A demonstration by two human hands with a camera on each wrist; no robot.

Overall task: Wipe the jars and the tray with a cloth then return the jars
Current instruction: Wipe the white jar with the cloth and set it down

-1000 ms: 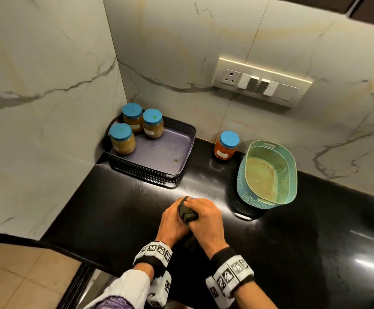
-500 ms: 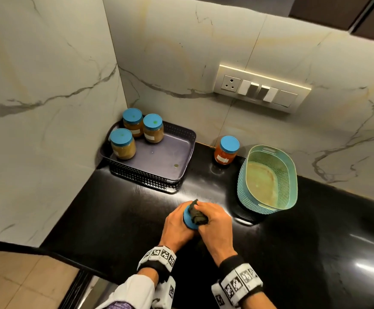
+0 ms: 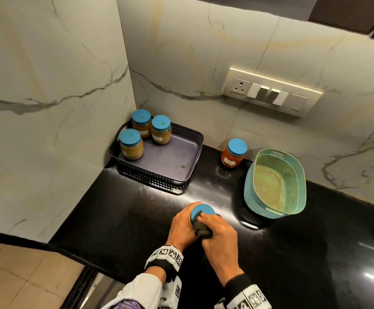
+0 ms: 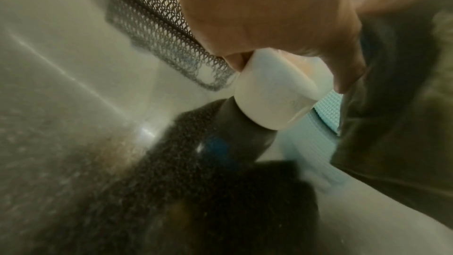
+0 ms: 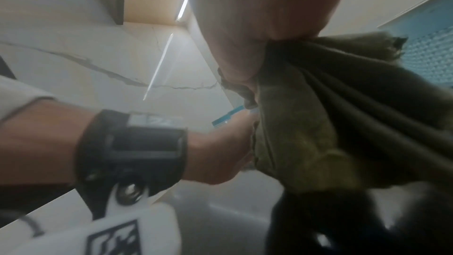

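Near the counter's front edge my left hand (image 3: 185, 226) grips a blue-lidded jar (image 3: 203, 211) that stands on the black counter; its pale body (image 4: 274, 94) shows under my palm in the left wrist view. My right hand (image 3: 218, 233) clutches a bunched dark olive cloth (image 3: 201, 229) against the jar's right side and lid edge; the cloth (image 5: 331, 123) fills the right wrist view. Three blue-lidded jars (image 3: 144, 133) stand in the far-left corner of the dark mesh tray (image 3: 188, 172). A jar of orange contents (image 3: 233, 152) stands on the counter by the back wall.
A teal mesh basket (image 3: 250, 192) sits right of my hands, close to the right one. Marble walls close the corner behind and left of the tray. A switch panel (image 3: 270, 92) is on the back wall. The counter's front edge (image 3: 70, 255) runs left of my left wrist.
The cloth covered the jar's lid a second ago; my right hand has slid it off toward me and to the right, and the blue lid now shows. The left hand keeps its hold.
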